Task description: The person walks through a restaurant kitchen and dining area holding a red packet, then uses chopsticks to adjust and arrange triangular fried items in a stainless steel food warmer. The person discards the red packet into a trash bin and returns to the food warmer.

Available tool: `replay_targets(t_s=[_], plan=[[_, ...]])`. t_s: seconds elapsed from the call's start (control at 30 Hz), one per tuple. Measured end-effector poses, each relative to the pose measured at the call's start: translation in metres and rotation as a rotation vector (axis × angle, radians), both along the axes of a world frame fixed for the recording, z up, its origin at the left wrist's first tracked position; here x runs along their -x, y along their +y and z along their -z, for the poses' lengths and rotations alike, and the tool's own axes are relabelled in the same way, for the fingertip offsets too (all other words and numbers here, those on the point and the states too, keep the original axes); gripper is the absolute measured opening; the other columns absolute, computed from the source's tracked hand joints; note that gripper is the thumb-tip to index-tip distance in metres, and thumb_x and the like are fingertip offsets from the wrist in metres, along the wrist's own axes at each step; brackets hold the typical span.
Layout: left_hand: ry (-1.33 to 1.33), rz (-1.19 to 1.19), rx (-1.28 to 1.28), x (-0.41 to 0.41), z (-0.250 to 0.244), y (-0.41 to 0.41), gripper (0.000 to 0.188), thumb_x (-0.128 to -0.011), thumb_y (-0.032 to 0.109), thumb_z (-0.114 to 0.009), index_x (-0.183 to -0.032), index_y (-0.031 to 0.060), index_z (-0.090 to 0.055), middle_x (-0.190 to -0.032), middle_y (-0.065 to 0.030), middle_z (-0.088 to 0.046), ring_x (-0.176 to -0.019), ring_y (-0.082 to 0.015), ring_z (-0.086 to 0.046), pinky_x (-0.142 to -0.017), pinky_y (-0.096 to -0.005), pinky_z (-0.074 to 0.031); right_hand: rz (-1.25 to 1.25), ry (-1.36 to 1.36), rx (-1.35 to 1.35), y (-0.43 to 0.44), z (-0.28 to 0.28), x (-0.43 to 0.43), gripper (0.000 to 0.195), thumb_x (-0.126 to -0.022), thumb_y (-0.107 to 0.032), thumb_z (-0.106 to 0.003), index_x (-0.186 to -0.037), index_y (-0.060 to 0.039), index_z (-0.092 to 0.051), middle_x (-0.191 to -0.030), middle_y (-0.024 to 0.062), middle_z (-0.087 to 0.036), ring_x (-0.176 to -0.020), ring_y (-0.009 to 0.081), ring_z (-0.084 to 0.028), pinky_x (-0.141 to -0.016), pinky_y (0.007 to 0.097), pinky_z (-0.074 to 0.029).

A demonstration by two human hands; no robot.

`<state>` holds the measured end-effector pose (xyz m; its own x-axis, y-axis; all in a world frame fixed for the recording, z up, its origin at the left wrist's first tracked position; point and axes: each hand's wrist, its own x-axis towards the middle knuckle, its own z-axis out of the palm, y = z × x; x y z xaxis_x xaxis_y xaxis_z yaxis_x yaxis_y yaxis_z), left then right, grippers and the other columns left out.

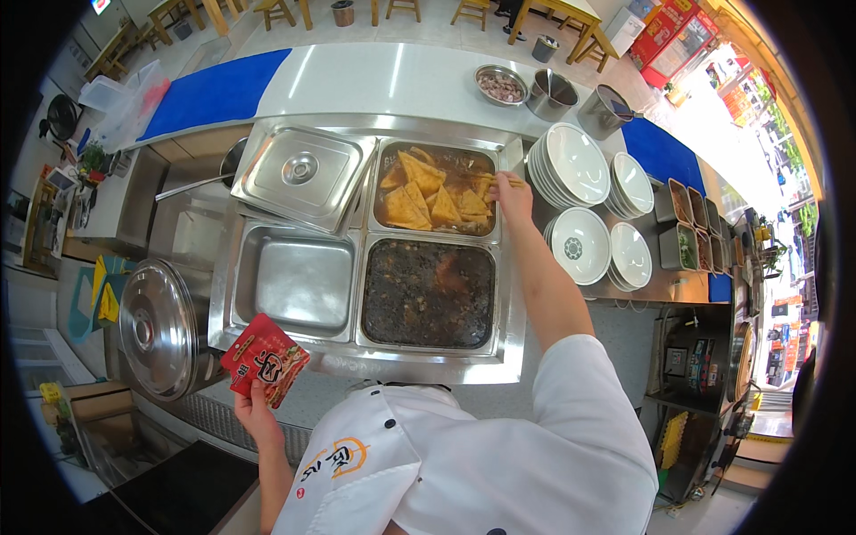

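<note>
My left hand [257, 416] holds a red printed food packet [269, 361] by its lower edge, in front of the steam table's near left corner. In my right hand [513, 199] are thin yellowish sticks, apparently chopsticks [508, 181], reaching over the right rim of the far right pan. That steel pan holds triangular pieces of fried tofu [422, 175] in brown broth. Whether the tips grip a piece cannot be made out. Nearer to me, another pan is full of dark broth [428, 294]. To its left sits a bare steel pan [304, 279].
Steel lids [301, 167] lie over the far left opening, beside a long-handled ladle [194, 187]. Stacked white plates [576, 164] and bowls stand right of my forearm. A large lidded pot [157, 331] is at left. Beyond, the counter [361, 80] carries a bowl of meat pieces [500, 85].
</note>
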<state>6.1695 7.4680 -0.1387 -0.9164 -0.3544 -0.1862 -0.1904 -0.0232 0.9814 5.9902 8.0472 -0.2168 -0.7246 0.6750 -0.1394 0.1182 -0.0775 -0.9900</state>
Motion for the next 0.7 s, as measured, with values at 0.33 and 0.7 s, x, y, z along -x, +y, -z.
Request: replay_targets(t_s=[0.33, 0.7], plan=[[0.006, 0.028, 0.009, 0.002, 0.004, 0.004, 0.024, -0.098, 0.012, -0.058, -0.119, 0.0016, -0.062, -0.111, -0.0049, -0.068, -0.097, -0.0107, -0.062, -0.086, -0.027, -0.049, -0.242, 0.047, -0.047, -0.077, -0.002, -0.01, 0.022, -0.096, -0.021, -0.062, -0.107, -0.0036, -0.071, -0.087, 0.0044, -0.068, -0.072, 0.0113, -0.065, -0.062, 0.0256, -0.054], [0.023, 0.016, -0.001, -0.004, 0.007, 0.003, 0.021, -0.1, 0.01, -0.056, -0.118, 0.0007, -0.062, -0.11, -0.0051, -0.067, -0.096, -0.0113, -0.062, -0.085, -0.0274, -0.049, -0.261, -0.095, -0.211, -0.075, -0.004, -0.018, 0.025, -0.095, -0.023, -0.062, -0.108, -0.0026, -0.07, -0.084, 0.0025, -0.067, -0.068, 0.0087, -0.061, -0.059, 0.0251, -0.049]])
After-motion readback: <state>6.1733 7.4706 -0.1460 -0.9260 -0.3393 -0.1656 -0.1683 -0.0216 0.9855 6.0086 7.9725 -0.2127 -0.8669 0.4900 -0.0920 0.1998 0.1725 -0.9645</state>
